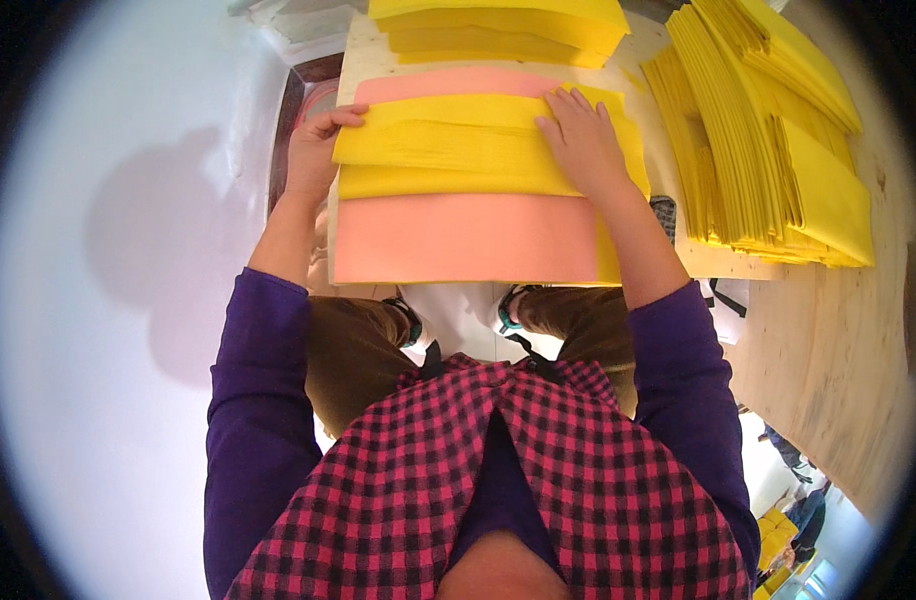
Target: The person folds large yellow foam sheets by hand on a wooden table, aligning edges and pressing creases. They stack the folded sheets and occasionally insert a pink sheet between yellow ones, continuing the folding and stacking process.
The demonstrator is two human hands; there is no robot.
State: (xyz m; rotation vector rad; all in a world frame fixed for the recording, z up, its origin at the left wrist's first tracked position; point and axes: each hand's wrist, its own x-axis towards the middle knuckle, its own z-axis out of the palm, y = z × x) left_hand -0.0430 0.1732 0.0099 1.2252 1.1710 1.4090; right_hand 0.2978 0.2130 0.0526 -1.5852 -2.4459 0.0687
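A folded yellow sheet [448,145], perhaps fabric or felt, lies in creased layers across a pink sheet [463,240]. The pink shows both beyond it and nearer to me. At the yellow sheet's upper left corner, my left hand [316,150] is closed on the edge, fingertips on top. My right hand [586,145] rests flat on the right end of the sheet, its fingers stretched out. More yellow material shows under the right side of the pink sheet.
A stack of folded yellow sheets [503,25] stands at the table's far side. To the right, a larger pile of folded yellow sheets [758,140] leans on the wooden tabletop [818,350]. A white wall [108,330] runs along my left.
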